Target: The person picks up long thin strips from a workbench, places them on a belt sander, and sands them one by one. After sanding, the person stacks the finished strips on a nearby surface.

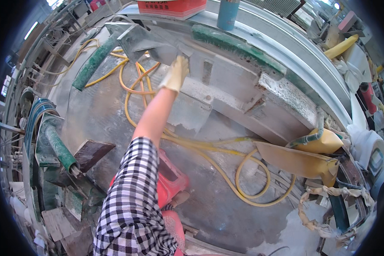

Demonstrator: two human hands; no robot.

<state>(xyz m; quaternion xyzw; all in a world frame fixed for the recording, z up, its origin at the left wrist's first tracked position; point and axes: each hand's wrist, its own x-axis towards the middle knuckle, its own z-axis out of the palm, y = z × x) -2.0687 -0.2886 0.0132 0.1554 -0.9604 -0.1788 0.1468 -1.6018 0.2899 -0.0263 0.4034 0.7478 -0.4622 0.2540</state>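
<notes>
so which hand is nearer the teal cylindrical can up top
Left. The gloved left hand is on the grey curved slab, below and left of the teal cylindrical can; the right hand is out of view.

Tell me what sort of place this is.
Likely a workshop that shapes stone or moulded parts: a big curved grey mould coated in dust, yellow hoses looped across the floor, and green-edged curved pieces stacked on the left.

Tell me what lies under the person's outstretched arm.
Under the arm, yellow hose loops across the dusty grey floor. A red stool shows beside the checked sleeve, partly covered.
</notes>
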